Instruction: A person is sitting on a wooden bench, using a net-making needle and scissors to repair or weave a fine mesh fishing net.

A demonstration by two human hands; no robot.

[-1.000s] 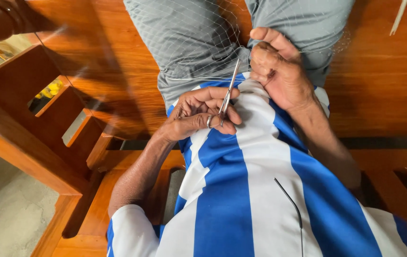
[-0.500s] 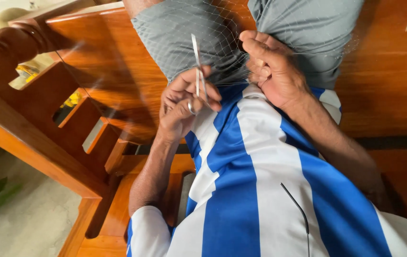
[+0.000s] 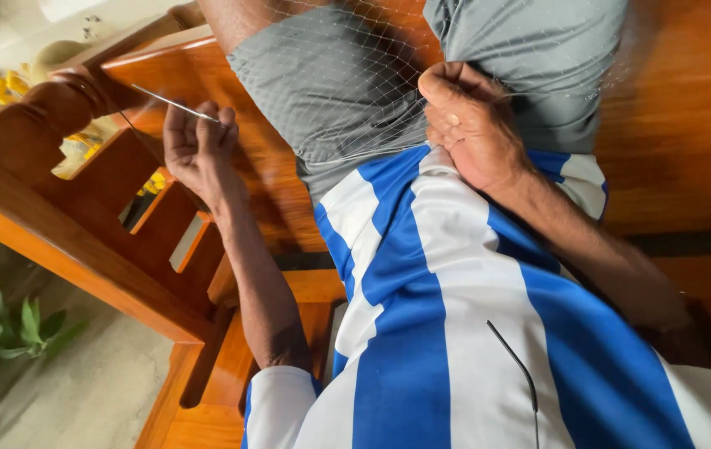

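Netting needle (image 3: 174,104): thin, pale, rod-like tool, lying nearly level with a slight downward slant toward 4 o'clock, pinched at its right end by the fingertips of the left hand (image 3: 197,150), at about 10 o'clock in the view. Fishing net (image 3: 347,75): fine, near-transparent mesh of small diamond openings, spread over the grey shorts at 12 o'clock, one part gathered tight in the closed right hand (image 3: 467,125).

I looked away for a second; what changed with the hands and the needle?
The left hand swung out to the left, away from the lap, carrying the thin pale netting needle, now lying almost flat. The right hand stayed closed on the fine white mesh net over the grey shorts.
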